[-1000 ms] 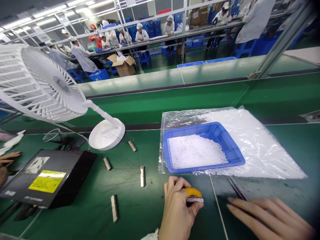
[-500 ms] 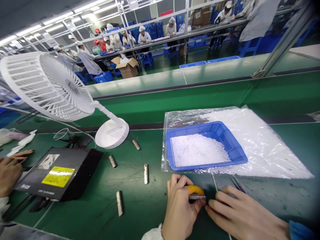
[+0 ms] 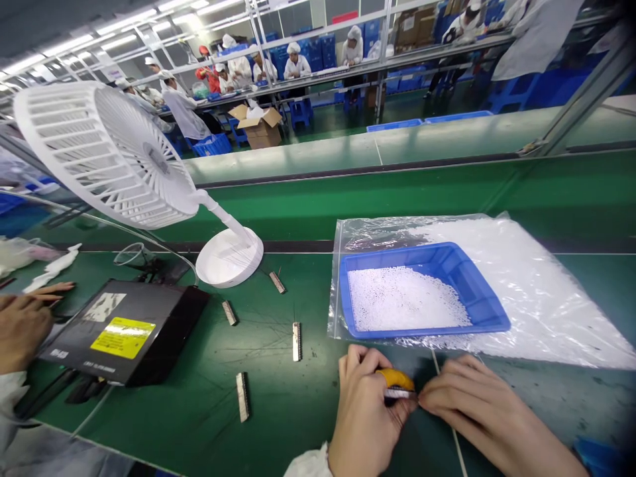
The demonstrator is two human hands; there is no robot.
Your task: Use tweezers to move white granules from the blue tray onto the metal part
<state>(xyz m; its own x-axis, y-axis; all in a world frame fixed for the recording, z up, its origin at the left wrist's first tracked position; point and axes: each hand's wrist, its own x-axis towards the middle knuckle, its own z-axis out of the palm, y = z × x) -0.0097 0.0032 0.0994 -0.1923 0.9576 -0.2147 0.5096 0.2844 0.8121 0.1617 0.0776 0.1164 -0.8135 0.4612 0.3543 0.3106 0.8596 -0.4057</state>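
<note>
My left hand (image 3: 368, 411) is closed around a small yellow-orange object (image 3: 397, 379) with a thin pale strip (image 3: 399, 393) beside it. Close by on the right, my right hand (image 3: 472, 401) has its fingers pressed together, fingertips at the strip's right end; whatever they pinch is too small to name. Behind both hands, a blue tray (image 3: 484, 301) holds many tiny white beads (image 3: 405, 301) and rests on a clear plastic bag (image 3: 536, 291) full of white material. Several short strips with fine wires, one of them upright (image 3: 297, 341), lie left of my hands.
A white fan (image 3: 231, 255) stands at the back left, beside a black box (image 3: 169, 338) with a yellow label. Another person's hand (image 3: 22, 331) is at the far left. A thin white cord (image 3: 458, 450) runs beneath my right hand.
The view has shifted slightly, moving most things right in the picture. My right hand's fingers are drawn closer together. My left hand keeps its hold on the yellow-orange object.
</note>
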